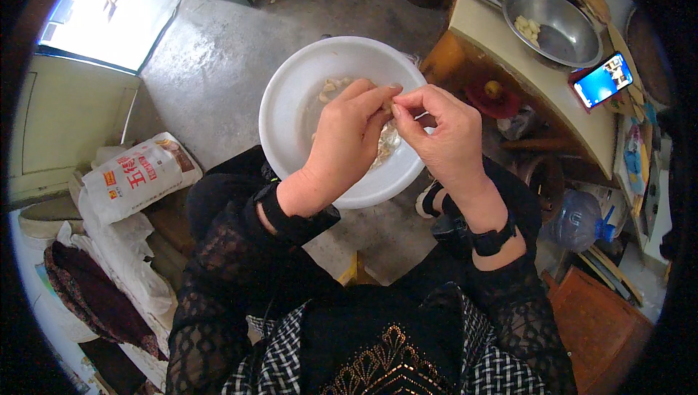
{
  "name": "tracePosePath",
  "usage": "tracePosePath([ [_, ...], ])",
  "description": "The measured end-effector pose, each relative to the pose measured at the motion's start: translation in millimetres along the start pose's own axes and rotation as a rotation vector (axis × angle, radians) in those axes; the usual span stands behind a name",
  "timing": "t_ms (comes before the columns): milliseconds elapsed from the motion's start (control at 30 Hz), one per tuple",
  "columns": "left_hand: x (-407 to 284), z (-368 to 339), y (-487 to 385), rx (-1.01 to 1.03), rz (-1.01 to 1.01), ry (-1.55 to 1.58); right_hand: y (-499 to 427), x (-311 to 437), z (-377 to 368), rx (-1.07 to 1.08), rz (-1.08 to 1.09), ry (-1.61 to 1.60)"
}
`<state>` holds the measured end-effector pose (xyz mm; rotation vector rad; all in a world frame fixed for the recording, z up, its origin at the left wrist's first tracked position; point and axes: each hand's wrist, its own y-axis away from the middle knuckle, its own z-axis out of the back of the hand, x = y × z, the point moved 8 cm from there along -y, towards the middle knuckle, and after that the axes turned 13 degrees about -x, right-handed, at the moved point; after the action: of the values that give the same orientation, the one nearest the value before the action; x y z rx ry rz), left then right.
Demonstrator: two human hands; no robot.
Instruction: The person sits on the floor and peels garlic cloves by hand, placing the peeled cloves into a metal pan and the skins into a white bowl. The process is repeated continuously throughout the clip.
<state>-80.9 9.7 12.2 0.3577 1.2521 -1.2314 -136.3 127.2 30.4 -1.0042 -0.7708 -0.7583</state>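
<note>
A large white plastic basin (283,122) stands before me, with garlic cloves (330,88) and papery skins (388,144) inside it. Over the basin, my left hand (351,133) pinches a small garlic clove (388,105), mostly covered by the fingers. My right hand (441,127) meets it from the right, thumb and forefinger pressed together at the same clove. On the table to the right, a steel long-handled pan (567,29) contains several peeled garlic cloves (527,29).
A smartphone (603,81) with a lit screen lies beside the pan on the table (485,21). A printed white sack (139,177) is at the left, near a cabinet door (71,122). A large plastic water bottle (579,221) stands at the lower right.
</note>
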Motion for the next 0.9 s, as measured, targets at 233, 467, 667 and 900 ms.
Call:
tracePosePath([
  [233,-1.7,-1.5,4.8,0.016,0.044,0.022,4.3,-5.3,3.0,-0.061,-0.097,0.003],
  [467,5.9,-6.3,6.5,0.049,0.222,0.275,10.0,-30.1,1.1,0.038,-0.591,-0.347],
  [667,18.4,-10.9,6.8,0.120,0.491,0.571,6.3,-25.0,4.5,-0.006,-0.481,-0.265],
  [900,38.9,-5.4,3.9,0.049,0.712,0.809,1.4,-45.1,19.4,-0.133,-0.605,-0.470],
])
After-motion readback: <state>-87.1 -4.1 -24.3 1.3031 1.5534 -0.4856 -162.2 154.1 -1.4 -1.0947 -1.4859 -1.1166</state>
